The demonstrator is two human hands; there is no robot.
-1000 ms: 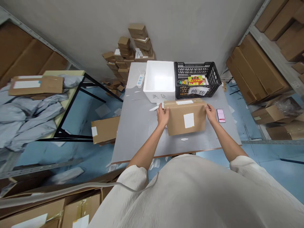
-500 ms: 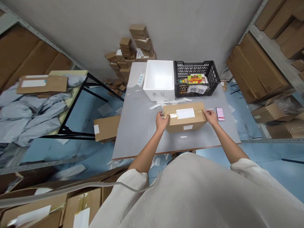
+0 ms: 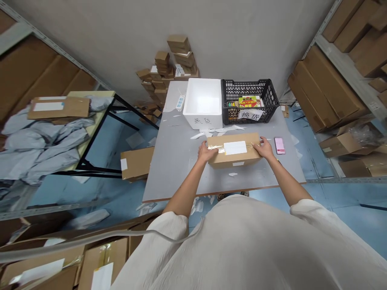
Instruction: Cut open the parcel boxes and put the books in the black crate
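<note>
- Brown cardboard carton (image 3: 242,160) lies flat on a grey table top (image 3: 172,161), near the table's front edge and just below a scatter of white paper scraps (image 3: 205,133).
- Left hand (image 3: 208,153) grips the carton's left end, fingers (image 3: 202,150) bent over its edge and resting on clear packing tape (image 3: 216,149).
- Right hand (image 3: 264,147) clasps the right end, fingers (image 3: 261,139) curled over the top edge.
- White label (image 3: 235,148) sits on the carton's top, with the tape running across it.
- Pink-cased phone (image 3: 279,145) lies on the table just beside the right hand.
- White foam box (image 3: 201,121), marked with handwritten characters, stands at the far edge of the table, touching a black plastic crate (image 3: 249,83).
- Colourful printed packet (image 3: 249,101) lies in the crate, behind a paper sign (image 3: 249,115) with handwritten characters.
- White power strip (image 3: 180,102) lies left of the foam box; small cartons (image 3: 178,44) stand piled against the wall behind.
- Grey mailing bags (image 3: 39,149) heap on a side table at left, and a loose carton (image 3: 136,163) lies on the blue floor nearby.
- Cartons (image 3: 326,88) fill metal shelving at right.
</note>
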